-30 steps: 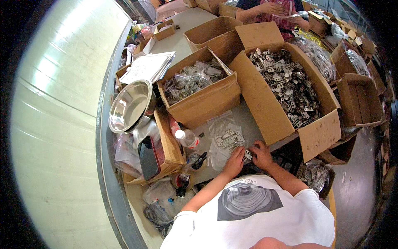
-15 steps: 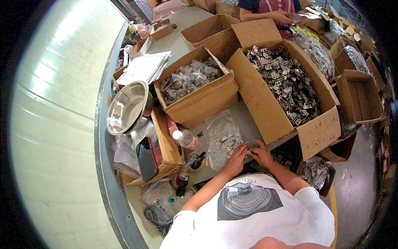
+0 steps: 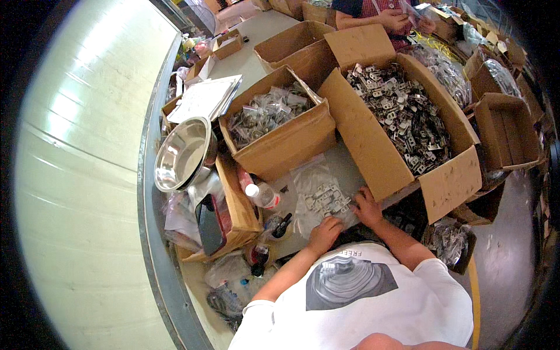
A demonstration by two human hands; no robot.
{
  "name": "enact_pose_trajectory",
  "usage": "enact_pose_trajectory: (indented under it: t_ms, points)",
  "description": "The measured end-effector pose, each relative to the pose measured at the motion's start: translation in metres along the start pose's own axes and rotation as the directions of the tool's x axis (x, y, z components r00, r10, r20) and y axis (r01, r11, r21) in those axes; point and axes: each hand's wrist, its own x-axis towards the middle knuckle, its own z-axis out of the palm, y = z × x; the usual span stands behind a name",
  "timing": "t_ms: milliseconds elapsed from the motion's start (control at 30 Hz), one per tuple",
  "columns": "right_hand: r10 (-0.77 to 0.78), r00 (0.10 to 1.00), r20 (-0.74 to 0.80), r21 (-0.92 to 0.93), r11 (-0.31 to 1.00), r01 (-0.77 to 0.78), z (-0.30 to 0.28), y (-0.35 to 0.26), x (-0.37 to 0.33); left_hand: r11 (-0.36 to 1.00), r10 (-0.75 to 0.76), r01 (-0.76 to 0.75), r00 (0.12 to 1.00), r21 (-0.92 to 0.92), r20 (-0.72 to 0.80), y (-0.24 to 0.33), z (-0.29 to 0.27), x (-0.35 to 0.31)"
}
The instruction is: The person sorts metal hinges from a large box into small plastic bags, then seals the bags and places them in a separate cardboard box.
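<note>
Small flat metal brackets [image 3: 328, 199] lie in a loose pile on a clear plastic bag [image 3: 302, 217] in front of me. My left hand [image 3: 325, 233] is at the pile's near edge, over the bag. Its fingers are curled, and whatever they pinch is too small to name. To the right of the pile is my right hand [image 3: 367, 209], fingers apart, with the thumb side close to the outermost brackets. I see nothing held in it.
A large carton [image 3: 373, 166] of similar metal pieces stands at right, and a carton [image 3: 291, 149] of bagged parts stands ahead. Left are a steel bowl [image 3: 169, 169], a bottle [image 3: 265, 197] and a phone [image 3: 210, 224]. Across the table, a person's hands [image 3: 398, 22] hold a clear bag.
My hands were together over a bracket at the pile's right edge. They have parted: the left moved nearer to me, the right slightly outward and up. The person opposite has raised a bag.
</note>
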Motion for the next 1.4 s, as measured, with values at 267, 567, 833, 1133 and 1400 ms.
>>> enact_pose_trajectory:
  t_ms: [267,567,833,1133,1400]
  points:
    - [-0.362,0.930,0.066,0.329,0.887,0.322,-0.049,-0.024,0.004,0.996,-0.076,0.067,0.983,-0.062,-0.169,-0.007,-0.008,0.011]
    - [-0.341,0.913,-0.225,0.317,0.860,0.399,-0.105,-0.105,0.083,0.978,-0.160,0.058,0.822,-0.199,-0.546,0.021,-0.124,0.077]
    - [-0.463,0.877,-0.123,0.316,0.820,0.477,-0.153,-0.118,0.077,0.978,-0.001,-0.105,0.865,-0.182,-0.502,0.053,-0.154,0.079]
    - [-0.302,0.953,-0.016,0.242,0.924,0.297,-0.175,-0.082,0.018,0.929,-0.125,-0.055,0.884,-0.365,-0.450,0.073,-0.130,0.064]
    - [-0.064,0.998,0.026,0.191,0.980,0.057,-0.193,-0.049,-0.038,0.859,-0.139,-0.057,0.930,-0.510,-0.339,0.083,-0.118,0.079]
